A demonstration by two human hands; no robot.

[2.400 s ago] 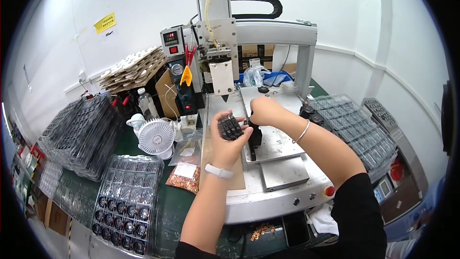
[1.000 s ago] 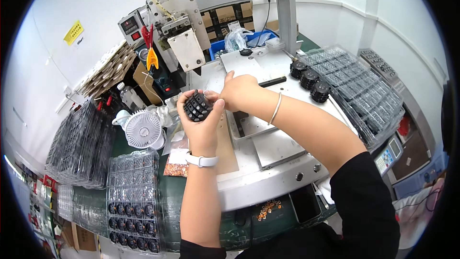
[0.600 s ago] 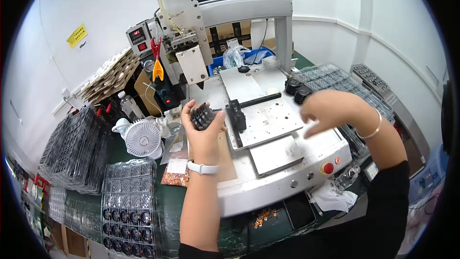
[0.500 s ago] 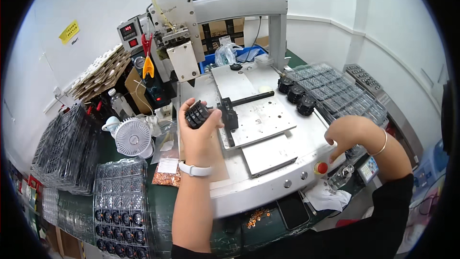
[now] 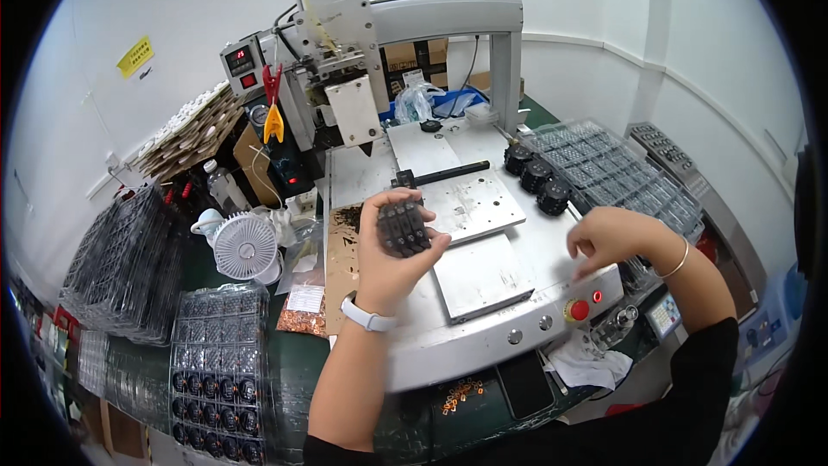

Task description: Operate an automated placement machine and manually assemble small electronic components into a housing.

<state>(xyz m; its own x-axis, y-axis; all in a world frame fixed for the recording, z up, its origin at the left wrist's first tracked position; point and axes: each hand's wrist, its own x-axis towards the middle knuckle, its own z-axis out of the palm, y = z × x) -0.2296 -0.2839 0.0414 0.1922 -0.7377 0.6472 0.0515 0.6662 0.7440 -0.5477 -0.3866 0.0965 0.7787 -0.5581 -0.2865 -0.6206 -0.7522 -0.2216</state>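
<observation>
Left hand (image 5: 392, 246) cups a stack of black parts (image 5: 403, 226) for support above the machine bed (image 5: 483, 272); right hand (image 5: 608, 237), loosely curled and empty, hovers near the red button (image 5: 579, 309).

A small black ribbed block of parts (image 5: 403, 228) lies tilted in the raised left palm, above the machine's metal plate.

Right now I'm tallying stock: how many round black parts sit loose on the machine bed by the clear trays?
3, in a row at the bed's right edge: one farthest back, one in the middle, one nearest. Others may hide behind the clear trays.
</observation>
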